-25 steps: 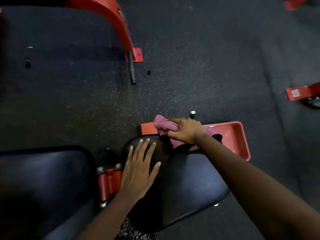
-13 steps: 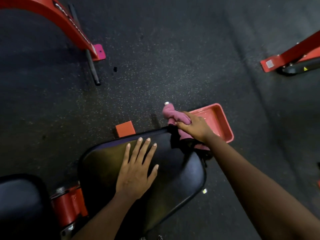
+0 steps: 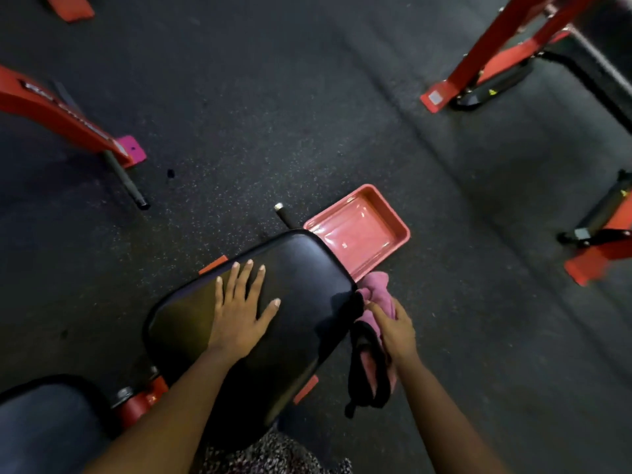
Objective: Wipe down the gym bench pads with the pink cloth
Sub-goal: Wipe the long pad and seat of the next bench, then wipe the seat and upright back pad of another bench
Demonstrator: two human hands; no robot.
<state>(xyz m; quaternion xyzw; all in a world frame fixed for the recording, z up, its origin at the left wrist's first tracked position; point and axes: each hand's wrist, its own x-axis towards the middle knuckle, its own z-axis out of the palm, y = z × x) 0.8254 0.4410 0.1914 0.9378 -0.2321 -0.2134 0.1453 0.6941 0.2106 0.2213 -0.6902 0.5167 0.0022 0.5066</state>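
The black seat pad point(image 3: 301, 285) of the gym bench fills the centre, glossy and rounded. My left hand point(image 3: 239, 309) lies flat on top of it with fingers spread. Against the pad's right side edge my right hand point(image 3: 393, 330) grips the pink cloth point(image 3: 378, 290); the cloth bunches above the fingers and hangs down below them with a dark strip along it. A second black pad point(image 3: 44, 429) shows at the bottom left, joined by a red hinge bracket point(image 3: 140, 405).
A red plastic tray point(image 3: 359, 230) lies on the speckled black rubber floor just beyond the seat pad. Red machine frames stand at the left point(image 3: 58, 114), upper right point(image 3: 492, 49) and right edge point(image 3: 598, 248). A short black peg point(image 3: 284, 213) sticks out by the tray.
My right hand has drawn the pink cloth from the far end of the seat pad round to its right side edge. My left hand has stayed flat on the pad. The view has shifted.
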